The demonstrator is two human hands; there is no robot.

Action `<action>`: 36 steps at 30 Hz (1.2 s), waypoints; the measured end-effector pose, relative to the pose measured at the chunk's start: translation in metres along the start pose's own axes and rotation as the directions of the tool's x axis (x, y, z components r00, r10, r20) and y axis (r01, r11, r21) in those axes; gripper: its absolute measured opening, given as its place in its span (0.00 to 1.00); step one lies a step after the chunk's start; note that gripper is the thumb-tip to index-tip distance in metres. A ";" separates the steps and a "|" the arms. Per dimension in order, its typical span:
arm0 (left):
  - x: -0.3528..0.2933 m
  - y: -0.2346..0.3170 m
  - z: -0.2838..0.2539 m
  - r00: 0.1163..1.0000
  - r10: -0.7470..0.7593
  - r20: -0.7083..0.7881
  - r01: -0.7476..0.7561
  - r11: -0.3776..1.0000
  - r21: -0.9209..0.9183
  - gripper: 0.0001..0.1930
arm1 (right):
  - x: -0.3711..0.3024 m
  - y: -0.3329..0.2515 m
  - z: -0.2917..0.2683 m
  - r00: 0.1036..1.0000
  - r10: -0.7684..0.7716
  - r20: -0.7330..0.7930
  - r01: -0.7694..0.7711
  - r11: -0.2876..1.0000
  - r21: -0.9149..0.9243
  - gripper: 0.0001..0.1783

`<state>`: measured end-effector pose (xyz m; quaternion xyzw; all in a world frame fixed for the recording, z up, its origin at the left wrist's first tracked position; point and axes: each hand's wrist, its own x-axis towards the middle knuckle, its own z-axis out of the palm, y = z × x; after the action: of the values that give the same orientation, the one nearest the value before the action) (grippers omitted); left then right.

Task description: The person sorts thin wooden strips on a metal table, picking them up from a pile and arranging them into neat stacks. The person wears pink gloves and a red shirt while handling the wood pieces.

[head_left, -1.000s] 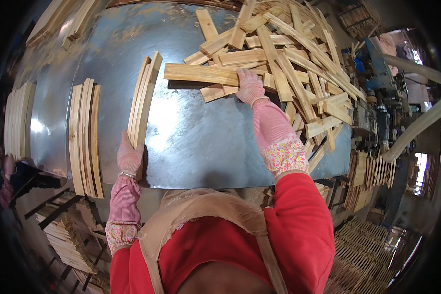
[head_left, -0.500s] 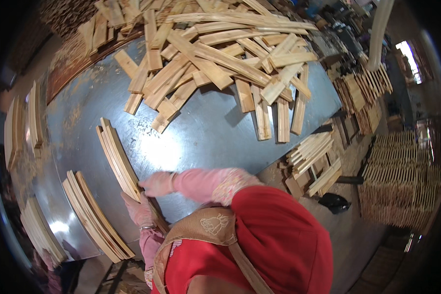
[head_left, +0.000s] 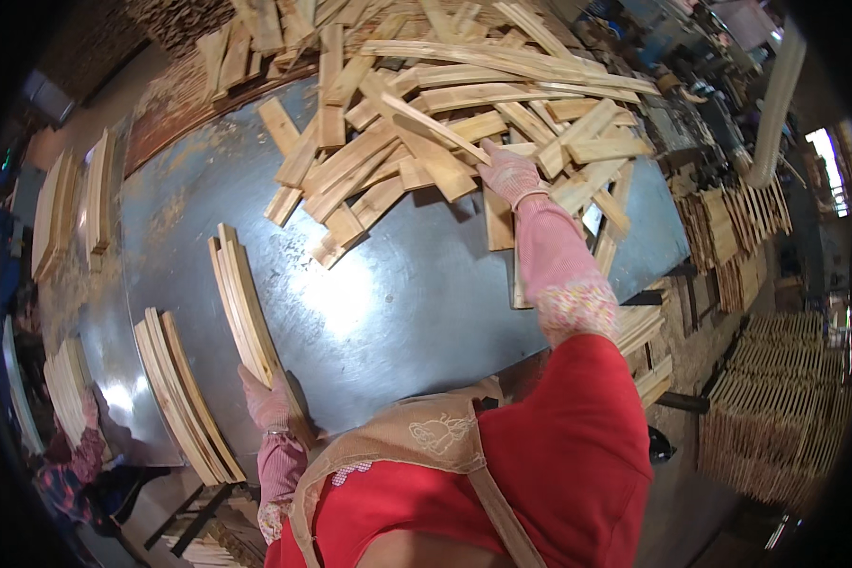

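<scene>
right hand (head_left: 509,173) in slat pile (head_left: 426,114) | left hand (head_left: 267,401) steadies slat stack (head_left: 244,301) (second stack (head_left: 182,393) beside)

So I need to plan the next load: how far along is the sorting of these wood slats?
Done: one sorted stack lies on the metal table, more at its left edge. In hand: the left hand steadies a bundle on edge; the right hand reaches into the loose pile. Left: most of that pile.

Second stack of curved slats (head_left: 187,398) lying flat, upright slats (head_left: 97,201) at far left, stacked wooden frames (head_left: 776,407) on floor
</scene>
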<state>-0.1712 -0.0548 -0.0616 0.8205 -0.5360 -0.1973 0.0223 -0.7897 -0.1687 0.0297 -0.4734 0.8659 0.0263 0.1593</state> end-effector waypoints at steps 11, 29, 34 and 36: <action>0.012 0.012 -0.019 0.995 0.058 0.078 -0.044 0.984 -0.175 0.49 | -0.152 -0.345 0.222 0.657 -0.697 0.289 0.496 0.688 0.530 0.30; 0.010 -0.008 0.014 0.976 0.196 -0.093 -0.196 0.981 0.015 0.62 | 0.146 -0.330 0.096 0.958 0.075 -0.276 0.033 0.929 0.368 0.57; 0.009 -0.009 0.016 0.980 0.177 -0.091 -0.180 0.983 -0.031 0.61 | 0.065 -0.263 0.100 0.975 -0.092 -0.202 0.168 0.901 0.400 0.49; 0.009 -0.003 0.009 0.985 0.164 -0.050 -0.167 0.983 -0.075 0.60 | 0.025 -0.201 0.116 0.933 -0.257 -0.252 0.323 0.907 0.270 0.49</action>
<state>-0.1684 -0.0594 -0.0732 0.7758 -0.5934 -0.1977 0.0828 -0.6067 -0.2767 -0.0665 -0.5668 0.7910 -0.1828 0.1402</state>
